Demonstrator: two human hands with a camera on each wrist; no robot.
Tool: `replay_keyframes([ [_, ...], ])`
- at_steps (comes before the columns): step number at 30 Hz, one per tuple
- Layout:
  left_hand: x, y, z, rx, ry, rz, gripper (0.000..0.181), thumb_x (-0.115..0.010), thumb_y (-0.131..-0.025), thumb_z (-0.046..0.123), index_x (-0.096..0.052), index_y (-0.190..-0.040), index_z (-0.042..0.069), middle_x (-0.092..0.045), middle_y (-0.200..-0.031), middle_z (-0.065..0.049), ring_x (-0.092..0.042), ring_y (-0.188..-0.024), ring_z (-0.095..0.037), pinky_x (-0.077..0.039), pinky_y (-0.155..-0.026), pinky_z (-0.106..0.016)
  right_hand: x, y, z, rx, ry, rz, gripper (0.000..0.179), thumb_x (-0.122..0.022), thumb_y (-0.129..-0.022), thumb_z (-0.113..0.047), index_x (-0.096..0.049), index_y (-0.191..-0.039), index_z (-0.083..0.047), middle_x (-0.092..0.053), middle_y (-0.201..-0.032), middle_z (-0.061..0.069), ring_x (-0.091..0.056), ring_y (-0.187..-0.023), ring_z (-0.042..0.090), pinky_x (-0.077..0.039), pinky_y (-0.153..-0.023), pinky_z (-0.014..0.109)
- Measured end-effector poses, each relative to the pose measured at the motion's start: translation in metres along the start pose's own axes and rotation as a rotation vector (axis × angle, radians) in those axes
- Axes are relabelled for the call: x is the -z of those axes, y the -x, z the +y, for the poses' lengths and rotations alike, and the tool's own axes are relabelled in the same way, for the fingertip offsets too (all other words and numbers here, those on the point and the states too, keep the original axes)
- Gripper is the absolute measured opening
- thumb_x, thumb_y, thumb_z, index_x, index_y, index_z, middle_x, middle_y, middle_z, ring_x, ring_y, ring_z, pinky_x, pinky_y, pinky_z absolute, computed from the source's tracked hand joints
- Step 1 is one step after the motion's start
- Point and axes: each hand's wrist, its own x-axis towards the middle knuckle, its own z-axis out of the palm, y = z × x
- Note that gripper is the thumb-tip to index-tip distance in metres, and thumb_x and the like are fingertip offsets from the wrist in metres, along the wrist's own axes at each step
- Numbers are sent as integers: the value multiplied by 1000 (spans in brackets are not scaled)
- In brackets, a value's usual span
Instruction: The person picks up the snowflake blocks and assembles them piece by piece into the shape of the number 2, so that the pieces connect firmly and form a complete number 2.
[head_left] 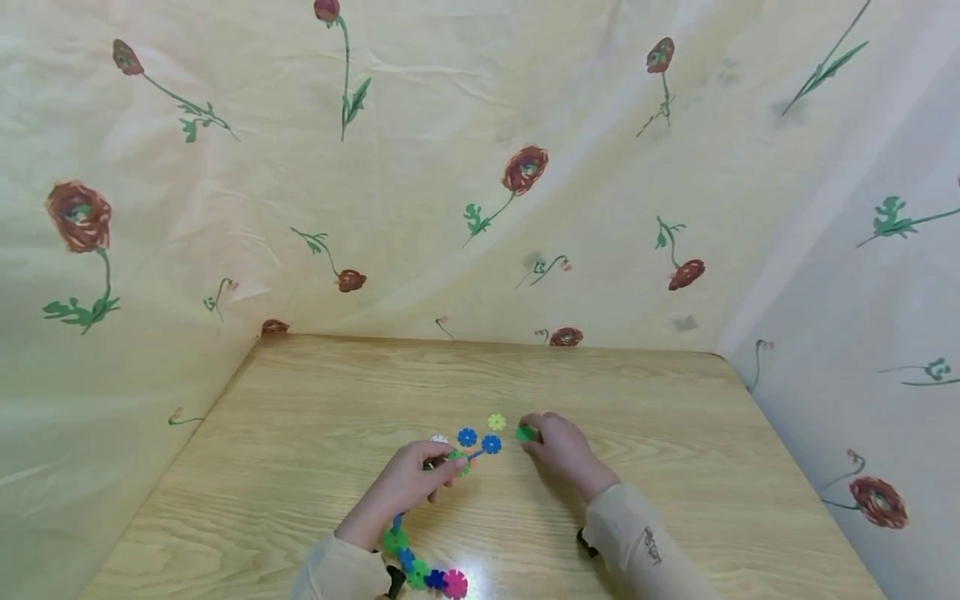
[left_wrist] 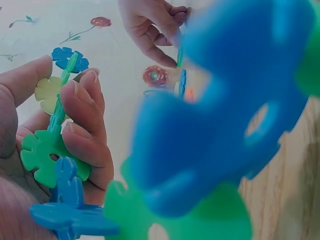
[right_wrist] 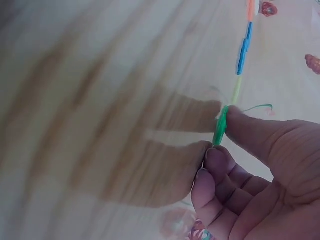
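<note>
Notched discs point(head_left: 462, 437) on wood-grain table point(head_left: 337, 400) (flower-print sheeting point(head_left: 420, 125) behind).

Left sleeve point(head_left: 339, 571): long, pale cream cloth reaching the wrist, at 7 o'clock in the head view
Right sleeve point(head_left: 626, 533): matching pale cream, softly creased, at 5 o'clock
Sleeve marking point(head_left: 650, 546): dark and script-like, on the right sleeve, slanting from 11 to 5 o'clock, too small to read
Left black piece point(head_left: 394, 581): small, at the left sleeve's 3 o'clock edge
Right black piece point(head_left: 587, 542): small, at the right sleeve's 9 o'clock edge
Left hand point(head_left: 416, 475): bare, short-nailed
Right hand point(head_left: 564, 452): bare, short-nailed
</note>
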Motion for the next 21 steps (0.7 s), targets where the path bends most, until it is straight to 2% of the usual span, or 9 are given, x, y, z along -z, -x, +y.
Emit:
replay_keyframes([
  [7, 0, 0, 1, -10, 10, -3, 42, -58, -97, 44, -64, -83, 4, -58, -77, -1, -53, -52, -19, -43, -49, -27, 0, 3, 0, -16, 20, 17, 21, -76, -84, -9, -66, -102, -11, -56, -85, 3, -55, -73, 16, -50, -66, 36],
  [11, 0, -1, 1, -6, 15, -1, 41, -58, -97, 44, -65, -83, 6, -57, -76, -1, -54, -54, -25, -43, -49, -28, 0, 6, 1, -38, 7, 23, 24, -78, -83, -10, -62, -101, -11, -54, -84, 3, -51, -72, 16, -48, -64, 34],
  [16, 0, -1, 0, -13, 7, -4, 43, -58, -97, 43, -64, -83, 3, -56, -75, -1, -55, -55, -31, -43, -49, -28, 1, 9, 3, -57, -20, 16, 26, -76, -84, -7, -56, -100, -11, -60, -82, 1, -53, -71, 16, -49, -66, 36],
  [21, -1, 0, 0, -21, 4, -6, 43, -58, -97, 44, -63, -82, 3, -56, -75, -1, -55, -55, -31, -44, -50, -28, 3, 13, 1, -74, -35, -9, 19, -73, -86, -5, -60, -98, -9, -60, -82, 0, -52, -72, 15, -49, -67, 35],
])
